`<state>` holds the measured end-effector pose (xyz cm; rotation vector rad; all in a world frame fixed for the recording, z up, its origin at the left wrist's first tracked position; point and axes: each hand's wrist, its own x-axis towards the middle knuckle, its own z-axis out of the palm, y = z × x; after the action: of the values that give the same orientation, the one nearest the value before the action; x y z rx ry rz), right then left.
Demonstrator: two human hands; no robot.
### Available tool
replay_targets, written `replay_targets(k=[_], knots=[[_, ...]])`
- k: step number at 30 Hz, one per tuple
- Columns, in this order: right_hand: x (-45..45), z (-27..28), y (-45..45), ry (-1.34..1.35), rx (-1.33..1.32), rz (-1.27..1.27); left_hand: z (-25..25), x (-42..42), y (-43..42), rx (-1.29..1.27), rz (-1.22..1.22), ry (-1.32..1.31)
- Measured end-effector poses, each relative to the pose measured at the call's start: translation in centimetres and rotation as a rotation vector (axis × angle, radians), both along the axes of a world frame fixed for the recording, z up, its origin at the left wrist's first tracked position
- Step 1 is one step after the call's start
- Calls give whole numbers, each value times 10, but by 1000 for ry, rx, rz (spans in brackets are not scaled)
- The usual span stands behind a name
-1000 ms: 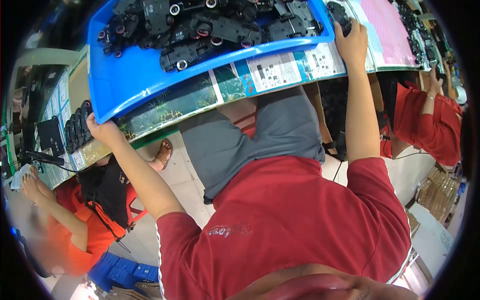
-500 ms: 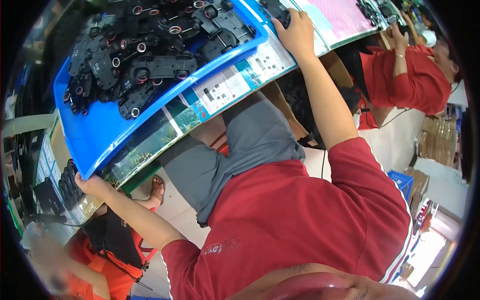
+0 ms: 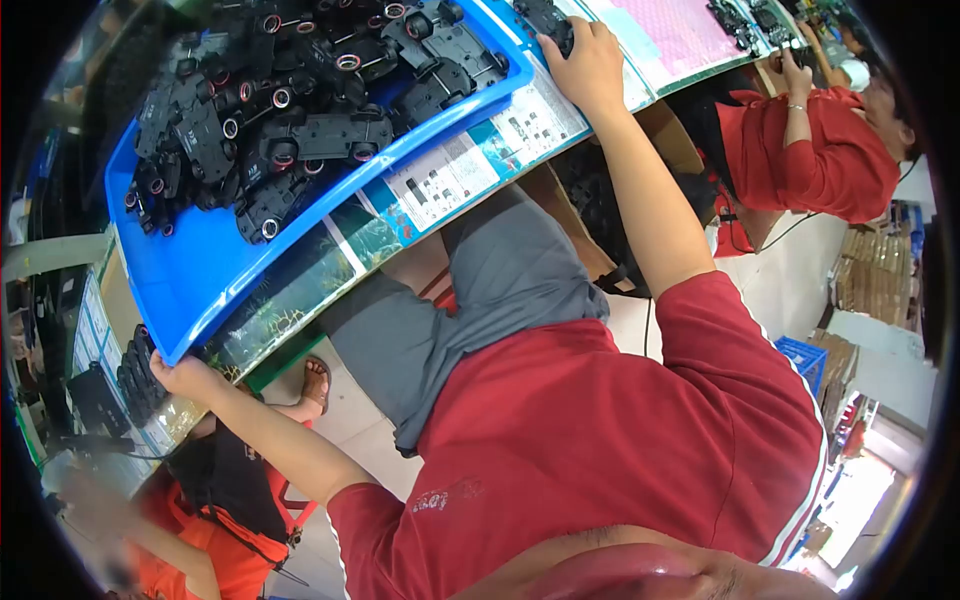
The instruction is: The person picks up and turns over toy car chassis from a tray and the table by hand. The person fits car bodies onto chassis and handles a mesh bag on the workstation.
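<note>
A blue plastic tray (image 3: 215, 290) lies on the table in front of me, heaped with black toy car chassis (image 3: 325, 135), several with red-ringed wheels. My left hand (image 3: 188, 378) grips the tray's near left corner, its fingers partly hidden under the rim. Past the tray's right end, my right hand (image 3: 590, 65) is closed over a black toy car part (image 3: 547, 22) that lies at the table's edge strip; the fingertips on its far side are hidden.
Printed sheets (image 3: 445, 185) lie under the table's clear cover. Black parts (image 3: 140, 375) sit left of the tray. A co-worker in red (image 3: 815, 150) handles parts at right; another person (image 3: 200, 540) sits at lower left. A pink sheet (image 3: 690, 30) lies farther right.
Both my hands keep their places, with only a very slight shift. The tray and its pile look unmoved. The co-worker at right has shifted slightly.
</note>
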<state>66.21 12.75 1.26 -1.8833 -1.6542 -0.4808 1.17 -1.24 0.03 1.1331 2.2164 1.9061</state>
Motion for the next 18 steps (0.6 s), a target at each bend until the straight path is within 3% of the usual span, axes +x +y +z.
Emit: replay_targets(k=[18], knots=[[-2,6,3,25,-6,-9,-3,-9,1,-35,6,5]])
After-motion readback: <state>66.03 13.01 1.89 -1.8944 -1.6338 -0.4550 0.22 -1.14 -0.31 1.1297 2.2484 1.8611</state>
